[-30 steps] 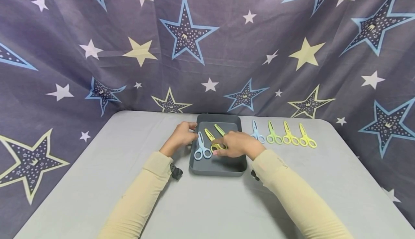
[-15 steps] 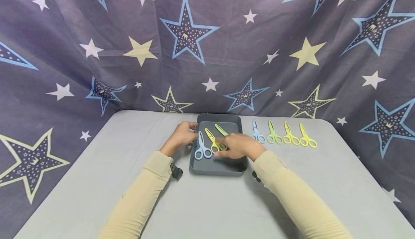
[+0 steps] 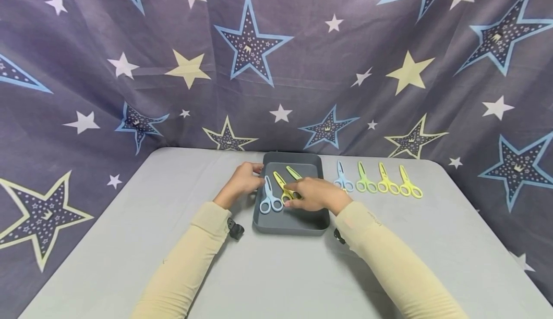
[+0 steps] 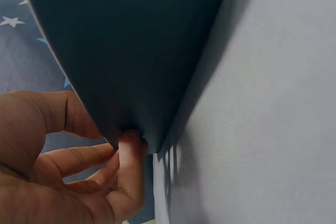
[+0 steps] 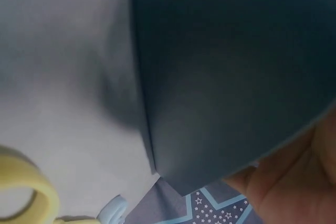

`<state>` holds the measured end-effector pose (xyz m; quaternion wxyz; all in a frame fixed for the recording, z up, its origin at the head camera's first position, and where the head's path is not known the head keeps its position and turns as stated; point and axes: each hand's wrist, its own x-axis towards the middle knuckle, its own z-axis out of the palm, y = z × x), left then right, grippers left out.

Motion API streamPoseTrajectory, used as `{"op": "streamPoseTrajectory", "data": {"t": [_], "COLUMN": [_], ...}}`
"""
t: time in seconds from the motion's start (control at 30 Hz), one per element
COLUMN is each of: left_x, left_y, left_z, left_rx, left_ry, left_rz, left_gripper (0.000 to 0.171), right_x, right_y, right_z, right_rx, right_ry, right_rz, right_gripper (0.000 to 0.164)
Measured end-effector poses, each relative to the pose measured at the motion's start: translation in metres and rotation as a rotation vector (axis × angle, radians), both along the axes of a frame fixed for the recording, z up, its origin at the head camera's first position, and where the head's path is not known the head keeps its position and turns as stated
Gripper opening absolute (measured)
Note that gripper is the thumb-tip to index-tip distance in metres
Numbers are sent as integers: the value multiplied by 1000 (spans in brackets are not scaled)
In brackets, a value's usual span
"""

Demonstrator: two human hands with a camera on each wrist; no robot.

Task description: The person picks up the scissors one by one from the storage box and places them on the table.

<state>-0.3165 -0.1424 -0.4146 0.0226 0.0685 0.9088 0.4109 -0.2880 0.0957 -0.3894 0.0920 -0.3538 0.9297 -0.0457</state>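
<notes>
A dark grey tray (image 3: 289,230) holds blue scissors (image 3: 270,201), yellow scissors (image 3: 281,180) and green scissors (image 3: 293,172), side by side with blades pointing away. My left hand (image 3: 245,178) grips the tray's left wall near its far end. In the left wrist view, the thumb and fingers of that hand (image 4: 79,171) meet around the tray's corner. My right hand (image 3: 314,194) reaches over the tray from the right, index finger and thumb at the handle loops of the yellow scissors. It covers the green scissors' handle. In the right wrist view the tray wall (image 5: 220,93) hides the fingertips.
Right of the tray, blue scissors (image 3: 343,182), green scissors (image 3: 365,185) and two yellow pairs (image 3: 386,186) lie in a row on the grey table (image 3: 276,276). A star-patterned cloth (image 3: 281,69) hangs behind. A yellow loop (image 5: 44,192) shows near the right wrist.
The yellow scissors in the tray have shifted very slightly under my right hand's fingertips. My left hand and the tray have stayed in place.
</notes>
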Motion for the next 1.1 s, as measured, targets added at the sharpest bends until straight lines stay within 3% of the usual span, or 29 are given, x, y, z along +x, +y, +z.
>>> {"op": "streamPoseTrajectory", "data": {"t": [0.13,0.4,0.53,0.77,1.1], "left_x": [0,1,1,0,0], "left_y": [0,1,1,1,1], "left_z": [0,1,0,-1,-1], "left_rx": [1,12,4,-9,-16], "left_ry": [4,-2,5,2,3], "left_rz": [-3,5,8,1,3], "left_gripper": [63,63,63,62,62], "right_x": [-1,-7,-10,-13,-8], "right_y": [-1,-4,-6,-11,-15], "right_z": [-1,-5,-9,-18,-14], "right_rx": [-32,-171,-192,-111,-108], "right_ry": [41,175,171,186,130], "right_rz": [41,188,194,203,176], "right_gripper": [58,31,30,31,30]}}
